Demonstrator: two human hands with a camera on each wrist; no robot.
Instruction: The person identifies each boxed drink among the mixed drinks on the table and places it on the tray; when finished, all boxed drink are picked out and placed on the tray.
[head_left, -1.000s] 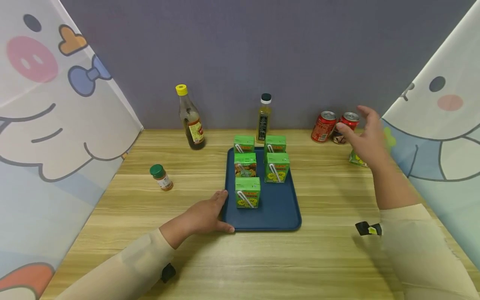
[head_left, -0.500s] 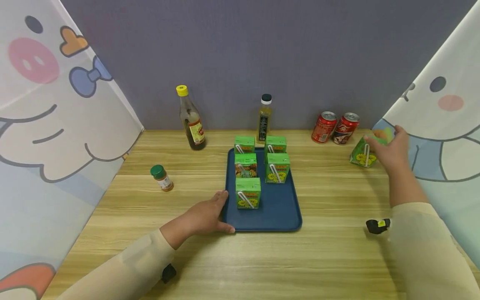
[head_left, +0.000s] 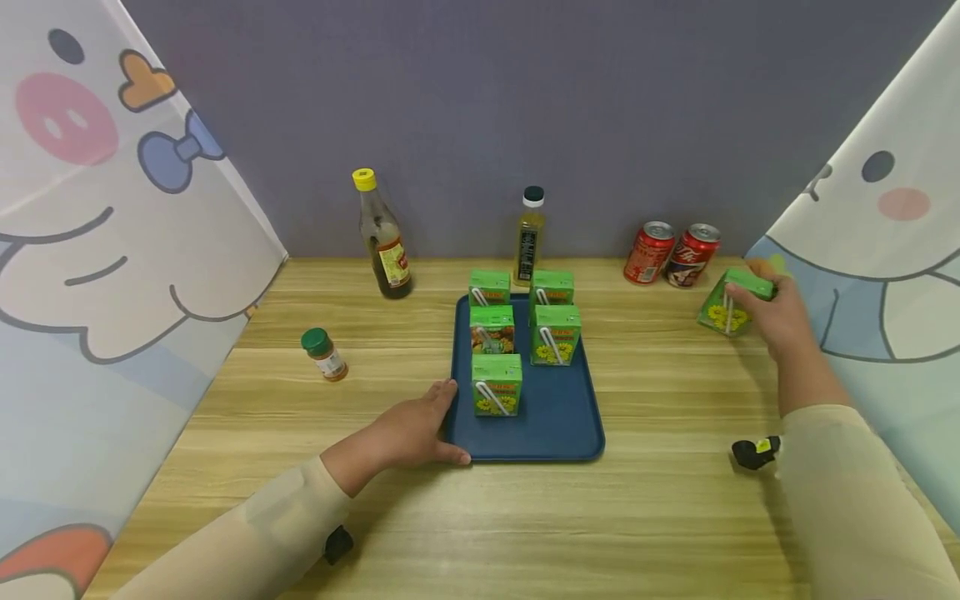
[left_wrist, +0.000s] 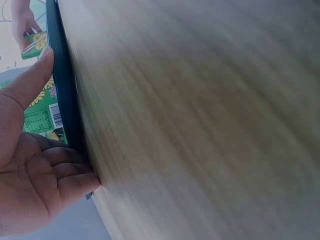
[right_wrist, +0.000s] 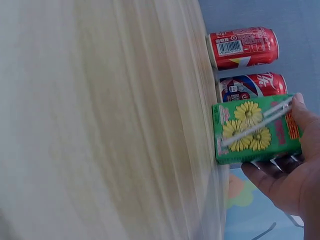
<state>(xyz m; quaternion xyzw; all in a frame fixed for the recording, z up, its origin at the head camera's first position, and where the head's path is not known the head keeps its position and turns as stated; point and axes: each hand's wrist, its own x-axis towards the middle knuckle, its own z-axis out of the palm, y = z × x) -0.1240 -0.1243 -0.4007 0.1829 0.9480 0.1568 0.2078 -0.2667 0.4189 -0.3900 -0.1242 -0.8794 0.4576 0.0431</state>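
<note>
At the right back, my right hand [head_left: 780, 312] grips a green juice box [head_left: 726, 315] with a white straw on its front. In the right wrist view, the thumb lies over the box's top end and the fingers are behind it, partly hidden. My left hand [head_left: 411, 431] spans the near-left corner of a dark blue tray [head_left: 558, 425], fingers along its left side and thumb at its front edge. In the left wrist view, the fingers lie relaxed against the tray's rim [left_wrist: 62, 85]. Several similar juice boxes [head_left: 496, 386] stand on the tray in two columns.
Two red soda cans [head_left: 649, 254] stand just left of the right hand's box. Behind the tray is an oil bottle [head_left: 528, 237]; a sauce bottle with a yellow cap [head_left: 386, 242] is farther left. A green-lidded spice jar [head_left: 325, 356] stands left of the tray. Printed cloths flank the table.
The right hand has come down from beside the cans onto the far-right juice box and now grips it. The box's top leans slightly differently. The left hand and tray stay put.
</note>
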